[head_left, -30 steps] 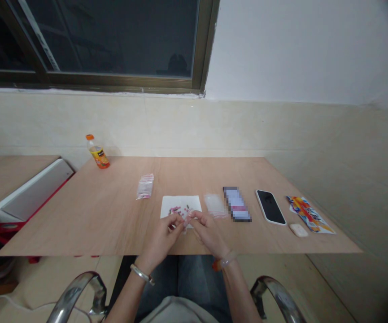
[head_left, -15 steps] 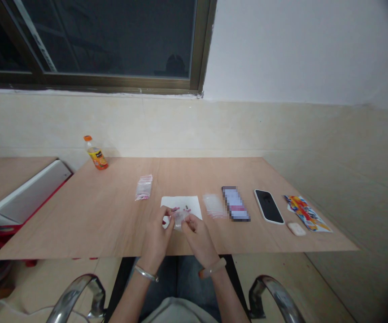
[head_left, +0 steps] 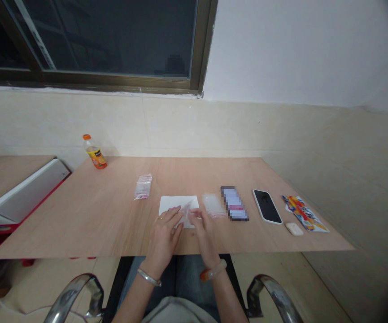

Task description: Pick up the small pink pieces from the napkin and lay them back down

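A white sheet of paper point(head_left: 167, 201) lies on the table before me. My left hand point(head_left: 164, 231) reaches over its left side, fingers stretched out and thumb apart, with nothing clearly gripped. Small pink pieces point(head_left: 172, 208) show just beyond those fingertips; the hand partly covers them. My right hand point(head_left: 203, 228) is closed at the paper's right edge, pinching a small clear plastic bag point(head_left: 186, 209). The bag is tilted up between the two hands. Its contents, if any, are too blurred to make out.
Clear bags point(head_left: 213, 204) lie right of the paper; another bag with pink bits point(head_left: 143, 187) lies left. Farther right are a blurred-out phone point(head_left: 234, 204), a white-edged phone point(head_left: 267, 207), a white case point(head_left: 294, 229) and a colourful packet point(head_left: 306, 214). A juice bottle point(head_left: 97, 155) stands at the back left.
My left hand has let go of the bag and spread its fingers over the paper. The right hand has moved slightly right, and the bag is now raised and tilted.
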`<state>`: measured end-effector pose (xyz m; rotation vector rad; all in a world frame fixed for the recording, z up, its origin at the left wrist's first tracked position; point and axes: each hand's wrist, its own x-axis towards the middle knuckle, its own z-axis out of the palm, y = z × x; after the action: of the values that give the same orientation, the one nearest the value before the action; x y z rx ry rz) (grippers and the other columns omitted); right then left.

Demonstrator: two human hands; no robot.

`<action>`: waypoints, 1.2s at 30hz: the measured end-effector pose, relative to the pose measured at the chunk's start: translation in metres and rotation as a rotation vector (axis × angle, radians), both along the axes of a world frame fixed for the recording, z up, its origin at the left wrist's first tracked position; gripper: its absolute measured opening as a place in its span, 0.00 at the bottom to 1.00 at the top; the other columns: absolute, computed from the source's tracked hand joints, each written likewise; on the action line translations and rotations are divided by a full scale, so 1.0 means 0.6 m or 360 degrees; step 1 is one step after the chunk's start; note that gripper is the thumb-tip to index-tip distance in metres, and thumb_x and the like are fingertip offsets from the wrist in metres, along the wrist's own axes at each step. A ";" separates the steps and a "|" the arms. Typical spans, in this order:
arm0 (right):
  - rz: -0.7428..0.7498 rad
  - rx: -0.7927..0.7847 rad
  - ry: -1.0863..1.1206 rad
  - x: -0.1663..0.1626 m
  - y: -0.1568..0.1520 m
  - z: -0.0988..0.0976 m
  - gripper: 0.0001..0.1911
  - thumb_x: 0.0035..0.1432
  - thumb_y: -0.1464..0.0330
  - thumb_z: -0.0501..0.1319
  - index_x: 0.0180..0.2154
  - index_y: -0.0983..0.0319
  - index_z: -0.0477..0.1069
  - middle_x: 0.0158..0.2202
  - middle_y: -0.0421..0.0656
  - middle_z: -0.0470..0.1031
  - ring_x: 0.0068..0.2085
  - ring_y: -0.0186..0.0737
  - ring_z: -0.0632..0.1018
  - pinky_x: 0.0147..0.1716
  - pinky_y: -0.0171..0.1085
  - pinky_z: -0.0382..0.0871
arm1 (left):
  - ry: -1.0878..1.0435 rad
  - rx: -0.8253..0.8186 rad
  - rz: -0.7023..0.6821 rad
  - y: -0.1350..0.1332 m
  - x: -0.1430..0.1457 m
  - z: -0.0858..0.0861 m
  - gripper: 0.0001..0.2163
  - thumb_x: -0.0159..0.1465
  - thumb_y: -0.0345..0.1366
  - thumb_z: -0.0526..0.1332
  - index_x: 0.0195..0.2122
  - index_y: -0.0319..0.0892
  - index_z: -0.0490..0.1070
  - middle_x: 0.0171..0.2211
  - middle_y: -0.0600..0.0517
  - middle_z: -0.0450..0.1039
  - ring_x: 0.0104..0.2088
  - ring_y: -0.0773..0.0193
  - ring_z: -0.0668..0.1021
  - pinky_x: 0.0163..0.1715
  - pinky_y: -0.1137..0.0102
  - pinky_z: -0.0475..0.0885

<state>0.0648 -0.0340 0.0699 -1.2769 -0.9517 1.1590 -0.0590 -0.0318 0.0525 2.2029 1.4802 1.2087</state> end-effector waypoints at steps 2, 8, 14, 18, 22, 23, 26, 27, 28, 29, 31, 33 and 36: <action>-0.0060 -0.0273 0.0481 0.000 0.007 -0.005 0.16 0.48 0.57 0.62 0.39 0.56 0.66 0.39 0.41 0.71 0.38 0.39 0.73 0.30 0.35 0.68 | 0.0149 -0.0005 -0.0078 -0.005 0.002 0.009 0.19 0.60 0.25 0.54 0.50 0.48 0.68 0.52 0.49 0.70 0.51 0.57 0.71 0.50 0.56 0.67; 0.0358 -0.0557 0.1321 0.001 0.033 -0.024 0.14 0.50 0.58 0.60 0.32 0.62 0.71 0.35 0.47 0.75 0.38 0.41 0.76 0.33 0.36 0.71 | 0.0308 -0.0127 -0.0319 -0.019 0.008 0.027 0.26 0.56 0.18 0.52 0.51 0.53 0.67 0.54 0.53 0.67 0.57 0.57 0.65 0.53 0.53 0.61; -0.0170 -0.0316 0.1190 0.001 0.040 -0.024 0.19 0.46 0.63 0.64 0.42 0.59 0.67 0.34 0.42 0.73 0.34 0.38 0.76 0.34 0.37 0.73 | -0.0664 -0.0339 -0.0256 -0.030 0.016 0.014 0.11 0.56 0.26 0.56 0.33 0.47 0.77 0.49 0.49 0.72 0.55 0.56 0.68 0.57 0.54 0.56; -0.0451 0.0011 0.0896 -0.012 0.027 -0.013 0.41 0.47 0.61 0.64 0.58 0.47 0.46 0.44 0.39 0.69 0.39 0.39 0.76 0.36 0.41 0.74 | -0.2213 -0.0894 0.0181 -0.011 0.042 -0.002 0.13 0.61 0.37 0.52 0.36 0.39 0.75 0.48 0.44 0.72 0.50 0.59 0.73 0.53 0.62 0.63; -0.0474 0.0194 0.0532 -0.030 0.013 -0.002 0.43 0.49 0.61 0.63 0.61 0.49 0.41 0.50 0.43 0.66 0.41 0.38 0.75 0.40 0.41 0.72 | -0.2874 -0.1670 0.0118 0.011 0.069 -0.009 0.17 0.64 0.39 0.47 0.36 0.36 0.73 0.40 0.42 0.75 0.36 0.65 0.78 0.40 0.71 0.71; -0.0478 0.0244 0.0470 -0.033 0.010 0.000 0.43 0.49 0.61 0.63 0.61 0.50 0.41 0.50 0.44 0.66 0.41 0.38 0.75 0.41 0.40 0.72 | -0.2911 -0.1754 0.0038 0.014 0.074 -0.011 0.17 0.65 0.39 0.47 0.36 0.35 0.73 0.37 0.43 0.76 0.34 0.65 0.78 0.39 0.72 0.71; -0.0463 0.0356 0.0321 -0.039 0.004 0.003 0.44 0.51 0.62 0.62 0.62 0.53 0.39 0.50 0.47 0.66 0.42 0.38 0.74 0.42 0.41 0.72 | -0.3000 -0.1815 -0.0154 0.020 0.089 -0.017 0.17 0.65 0.37 0.46 0.36 0.35 0.73 0.30 0.45 0.76 0.33 0.62 0.78 0.40 0.69 0.71; -0.0455 0.0388 0.0270 -0.040 0.003 0.002 0.44 0.51 0.63 0.62 0.62 0.54 0.39 0.50 0.48 0.66 0.43 0.39 0.74 0.42 0.41 0.72 | -0.3024 -0.1819 -0.0190 0.023 0.092 -0.021 0.16 0.64 0.36 0.46 0.36 0.34 0.73 0.29 0.45 0.76 0.35 0.61 0.78 0.42 0.67 0.71; -0.0449 0.0423 0.0218 -0.041 0.003 0.001 0.44 0.51 0.63 0.62 0.62 0.55 0.39 0.51 0.49 0.65 0.44 0.39 0.74 0.43 0.41 0.72 | -0.3042 -0.1828 -0.0221 0.025 0.095 -0.025 0.15 0.64 0.35 0.47 0.35 0.34 0.72 0.29 0.45 0.76 0.36 0.60 0.78 0.43 0.67 0.70; -0.0445 0.0457 0.0165 -0.041 0.003 -0.001 0.44 0.51 0.64 0.63 0.62 0.55 0.39 0.53 0.49 0.63 0.45 0.39 0.73 0.43 0.42 0.72 | -0.3056 -0.1832 -0.0255 0.028 0.098 -0.029 0.14 0.63 0.34 0.49 0.33 0.34 0.72 0.29 0.44 0.76 0.38 0.59 0.78 0.45 0.66 0.70; -0.0438 0.0531 0.0055 -0.040 0.004 -0.007 0.44 0.50 0.65 0.63 0.62 0.55 0.39 0.55 0.51 0.61 0.46 0.40 0.72 0.44 0.42 0.71 | -0.3075 -0.1815 -0.0332 0.034 0.102 -0.037 0.11 0.60 0.33 0.52 0.31 0.35 0.72 0.31 0.44 0.75 0.40 0.57 0.77 0.47 0.65 0.69; -0.0431 0.0608 -0.0049 -0.041 0.004 -0.012 0.44 0.50 0.66 0.63 0.62 0.56 0.40 0.55 0.51 0.61 0.48 0.40 0.71 0.45 0.43 0.70 | -0.3082 -0.1758 -0.0395 0.039 0.105 -0.042 0.08 0.58 0.33 0.54 0.29 0.36 0.72 0.31 0.44 0.75 0.41 0.57 0.77 0.47 0.64 0.69; -0.0395 0.0699 -0.0138 -0.041 0.003 -0.016 0.45 0.50 0.67 0.63 0.62 0.58 0.39 0.55 0.52 0.62 0.51 0.41 0.70 0.47 0.44 0.69 | -0.3081 -0.1672 -0.0432 0.040 0.109 -0.037 0.06 0.57 0.32 0.56 0.28 0.38 0.71 0.30 0.46 0.74 0.39 0.58 0.77 0.44 0.65 0.71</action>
<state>0.0400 -0.0324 0.0606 -1.0551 -1.0115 0.6599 0.0067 -0.0076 0.0304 0.0424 0.4899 1.1628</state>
